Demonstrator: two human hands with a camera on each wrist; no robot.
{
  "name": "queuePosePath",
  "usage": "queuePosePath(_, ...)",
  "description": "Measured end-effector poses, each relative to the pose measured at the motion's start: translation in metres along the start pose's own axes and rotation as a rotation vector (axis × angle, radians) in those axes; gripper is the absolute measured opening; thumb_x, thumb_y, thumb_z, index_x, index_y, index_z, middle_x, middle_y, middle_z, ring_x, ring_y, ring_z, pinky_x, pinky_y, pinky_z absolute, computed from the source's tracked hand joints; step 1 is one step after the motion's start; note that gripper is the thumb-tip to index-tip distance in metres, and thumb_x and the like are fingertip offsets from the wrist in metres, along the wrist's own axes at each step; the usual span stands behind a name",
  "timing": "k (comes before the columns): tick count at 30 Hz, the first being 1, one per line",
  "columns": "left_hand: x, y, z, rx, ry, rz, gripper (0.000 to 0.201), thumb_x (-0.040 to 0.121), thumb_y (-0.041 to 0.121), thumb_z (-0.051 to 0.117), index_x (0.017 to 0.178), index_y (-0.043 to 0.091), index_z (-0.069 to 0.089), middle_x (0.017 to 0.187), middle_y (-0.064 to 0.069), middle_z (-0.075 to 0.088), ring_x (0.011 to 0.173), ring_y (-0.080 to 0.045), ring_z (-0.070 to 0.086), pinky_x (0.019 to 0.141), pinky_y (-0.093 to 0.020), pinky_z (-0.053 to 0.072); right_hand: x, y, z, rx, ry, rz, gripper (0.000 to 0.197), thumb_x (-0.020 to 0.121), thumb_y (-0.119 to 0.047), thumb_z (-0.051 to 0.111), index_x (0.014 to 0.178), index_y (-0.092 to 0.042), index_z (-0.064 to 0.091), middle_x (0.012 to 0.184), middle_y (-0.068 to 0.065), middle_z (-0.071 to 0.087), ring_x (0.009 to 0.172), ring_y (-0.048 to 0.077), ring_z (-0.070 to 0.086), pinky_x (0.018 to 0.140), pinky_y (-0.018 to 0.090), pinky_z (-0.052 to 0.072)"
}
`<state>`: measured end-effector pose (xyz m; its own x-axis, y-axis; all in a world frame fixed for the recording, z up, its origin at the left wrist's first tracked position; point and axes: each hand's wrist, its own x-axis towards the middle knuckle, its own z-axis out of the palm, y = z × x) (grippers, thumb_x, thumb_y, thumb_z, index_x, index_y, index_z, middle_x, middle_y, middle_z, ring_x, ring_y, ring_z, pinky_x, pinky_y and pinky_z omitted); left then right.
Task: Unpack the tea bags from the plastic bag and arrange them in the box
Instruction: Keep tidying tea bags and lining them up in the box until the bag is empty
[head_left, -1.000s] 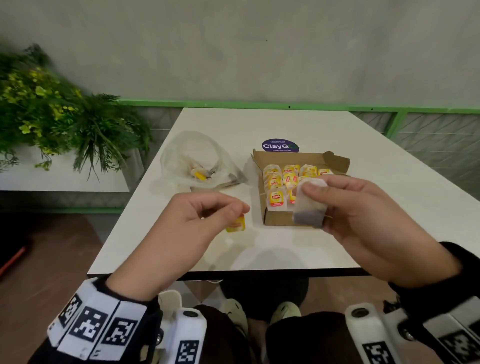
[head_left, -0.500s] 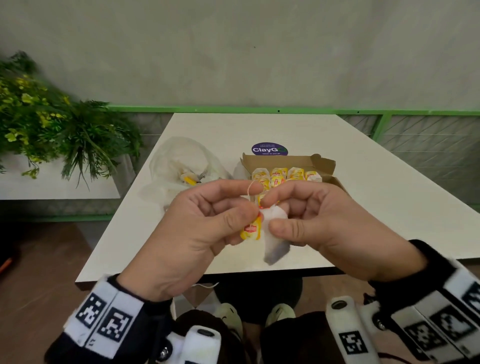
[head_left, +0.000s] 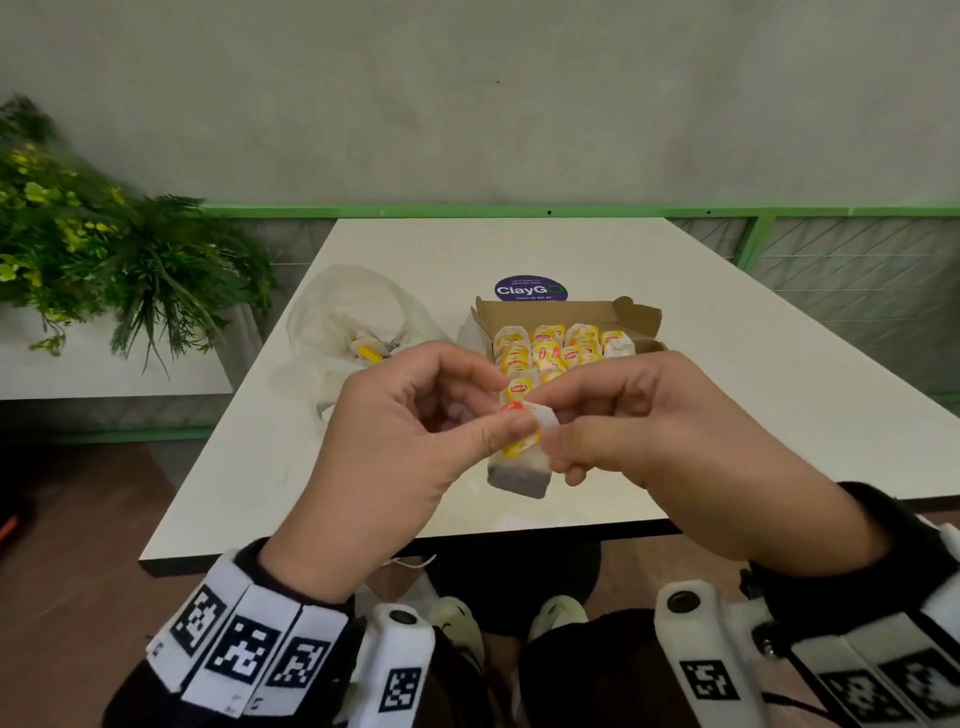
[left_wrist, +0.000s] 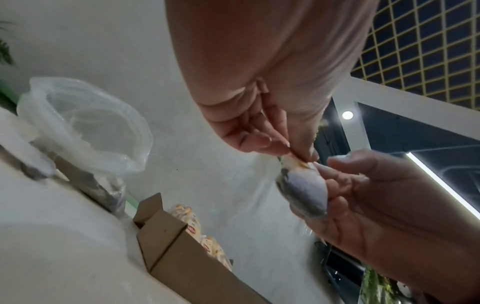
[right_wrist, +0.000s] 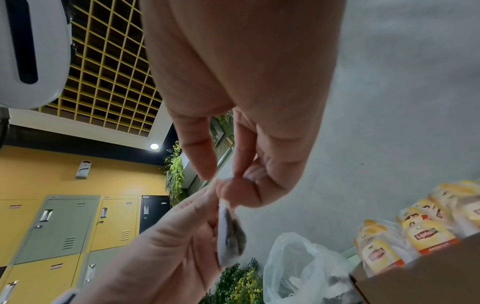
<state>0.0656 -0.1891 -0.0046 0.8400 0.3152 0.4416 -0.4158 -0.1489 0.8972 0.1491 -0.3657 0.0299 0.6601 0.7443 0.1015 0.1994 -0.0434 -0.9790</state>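
Observation:
Both hands hold one tea bag (head_left: 519, 475) over the table's near edge, in front of the box. My left hand (head_left: 511, 415) pinches its yellow tag (head_left: 522, 444) against the bag's top. My right hand (head_left: 553, 431) pinches the white top of the bag between thumb and fingers. The left wrist view shows the left hand (left_wrist: 298, 153) meeting the tea bag (left_wrist: 303, 191) held in the right palm. From the right wrist, the right hand (right_wrist: 224, 182) grips the tea bag (right_wrist: 230, 238) edge-on. The open cardboard box (head_left: 550, 309) holds several yellow-tagged tea bags (head_left: 550, 348).
The crumpled clear plastic bag (head_left: 353, 312) lies left of the box with a few tea bags inside. A purple round sticker (head_left: 530, 288) sits behind the box. The white table (head_left: 753, 364) has a green rail behind it and a leafy plant (head_left: 104, 260) at its left.
A second ago the hands were apart, the left with the tag, the right with the bag. They have come together, and the tag now lies against the bag's top.

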Motion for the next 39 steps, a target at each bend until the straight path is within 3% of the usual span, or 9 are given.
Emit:
queuePosePath(5, 0.001, -0.004, 0.0, 0.114, -0.088, 0.024, 0.039, 0.07, 0.021, 0.089, 0.103, 0.023, 0.069, 0.08, 0.003, 0.067, 0.071, -0.013, 0.063, 0.065, -0.028, 0.051, -0.002, -0.005, -0.006, -0.09, -0.102, 0.031, 0.021, 0.079, -0.019, 0.077, 0.099, -0.011, 0.08, 0.088, 0.024, 0.071, 0.07, 0.022, 0.06, 0.07, 0.028, 0.054)
queuePosePath(11, 0.004, -0.005, 0.004, 0.209, -0.202, 0.068, 0.058, 0.074, 0.022, 0.088, 0.127, 0.035, 0.068, 0.124, 0.006, 0.063, 0.101, -0.026, 0.068, 0.07, -0.033, 0.056, -0.008, -0.007, -0.019, -0.077, -0.231, 0.058, 0.028, 0.081, 0.006, 0.072, 0.107, -0.001, 0.075, 0.099, 0.012, 0.077, 0.09, 0.015, 0.073, 0.081, 0.02, 0.056)
queuePosePath(17, 0.006, -0.008, 0.011, -0.082, -0.194, -0.133, 0.028, 0.071, 0.013, 0.082, 0.098, 0.004, 0.078, 0.095, -0.012, 0.079, 0.084, -0.019, 0.075, 0.076, -0.028, 0.06, -0.01, -0.002, -0.016, -0.05, -0.076, -0.047, 0.022, 0.078, 0.006, 0.073, 0.098, -0.002, 0.076, 0.096, 0.011, 0.077, 0.09, 0.022, 0.074, 0.083, 0.025, 0.058)
queuePosePath(22, 0.002, -0.015, 0.014, -0.058, -0.173, -0.147, 0.026, 0.077, 0.016, 0.076, 0.1, 0.004, 0.079, 0.09, -0.011, 0.079, 0.079, -0.016, 0.07, 0.071, -0.033, 0.057, -0.007, 0.004, -0.017, 0.013, 0.125, -0.052, 0.023, 0.079, 0.003, 0.075, 0.098, -0.007, 0.069, 0.08, 0.01, 0.075, 0.071, 0.016, 0.067, 0.067, 0.021, 0.054)
queuePosePath(25, 0.0, -0.016, 0.016, -0.05, -0.173, -0.153, 0.02, 0.085, 0.009, 0.071, 0.102, 0.002, 0.078, 0.085, -0.004, 0.079, 0.073, -0.004, 0.07, 0.068, -0.016, 0.05, -0.006, 0.007, -0.018, 0.01, 0.164, -0.032, 0.025, 0.08, 0.005, 0.075, 0.103, -0.005, 0.071, 0.083, 0.01, 0.076, 0.071, 0.015, 0.066, 0.063, 0.019, 0.052)
queuePosePath(28, -0.001, -0.015, 0.02, -0.026, -0.174, -0.163, 0.018, 0.088, 0.009, 0.07, 0.103, 0.005, 0.079, 0.089, -0.006, 0.08, 0.082, -0.008, 0.073, 0.07, -0.014, 0.05, -0.006, 0.009, -0.018, -0.005, 0.189, -0.017, 0.022, 0.081, 0.0, 0.075, 0.101, -0.009, 0.077, 0.088, 0.012, 0.077, 0.073, 0.015, 0.064, 0.063, 0.02, 0.052)
queuePosePath(31, 0.0, -0.019, 0.023, 0.023, -0.144, -0.156, 0.017, 0.086, 0.019, 0.072, 0.099, 0.013, 0.081, 0.088, -0.008, 0.079, 0.08, -0.012, 0.066, 0.069, -0.027, 0.053, -0.009, 0.011, -0.019, -0.028, 0.194, 0.013, 0.014, 0.081, -0.007, 0.077, 0.092, -0.015, 0.081, 0.087, 0.016, 0.074, 0.07, 0.016, 0.059, 0.064, 0.022, 0.051)
queuePosePath(35, 0.001, -0.024, 0.028, 0.083, -0.123, -0.184, 0.014, 0.085, 0.029, 0.072, 0.095, 0.027, 0.082, 0.088, 0.006, 0.079, 0.083, -0.008, 0.068, 0.075, -0.03, 0.055, -0.003, 0.004, -0.032, -0.152, 0.236, 0.002, 0.006, 0.084, -0.005, 0.075, 0.086, -0.01, 0.079, 0.083, 0.017, 0.073, 0.072, 0.021, 0.061, 0.07, 0.031, 0.051)
queuePosePath(39, -0.006, -0.035, 0.01, 0.238, -0.031, -0.177, 0.016, 0.088, 0.032, 0.075, 0.1, 0.042, 0.079, 0.103, 0.006, 0.076, 0.09, -0.028, 0.069, 0.077, -0.043, 0.058, 0.024, -0.004, -0.088, -0.353, 0.391, 0.112, 0.006, 0.086, -0.005, 0.074, 0.091, -0.001, 0.075, 0.089, 0.024, 0.07, 0.072, 0.021, 0.053, 0.066, 0.035, 0.045)
